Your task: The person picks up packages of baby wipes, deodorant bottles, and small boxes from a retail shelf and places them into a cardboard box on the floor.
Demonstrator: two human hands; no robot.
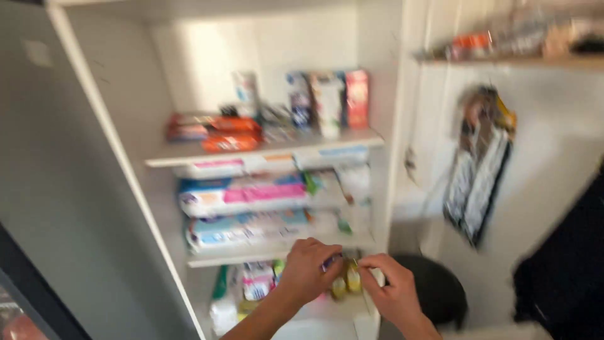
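Cabinet door (56,189): a flat grey panel, swung open at the far left, smooth and matte.
Cabinet (377,94): white, boxy, with thin flat shelves; the whole view is blurred by motion.
Upper shelf (264,150): a white board carrying flat orange-red packets (214,132) lying on their sides at the left, and upright cartons (327,101) in white, blue and red at the right.
Middle shelf (277,247): soft, rounded plastic packs (242,196) in white, blue and pink, stacked lying flat in two layers.
Lower shelf (314,311): small bottles and pouches (251,286), white and green, too blurred to tell apart.
Left hand (308,271): reaching into the lower shelf, fingers curled together over a small bluish-purple item (330,261) at the fingertips; how firmly it grips cannot be told.
Small yellow containers (346,283): rounded, glossy, standing on the lower shelf just below and between the two hands.
Right hand (393,293): fingers bent and pinched near the yellow containers, fingertips just beside those of the left hand; whether it clamps anything cannot be told.
Black round object (437,289): dark, domed, low beside the cabinet, right of the right hand.
Hanging bag (481,164): crinkled, shiny packaging on the white wall.
Wall shelf (535,62): top right, holding blurred packets.
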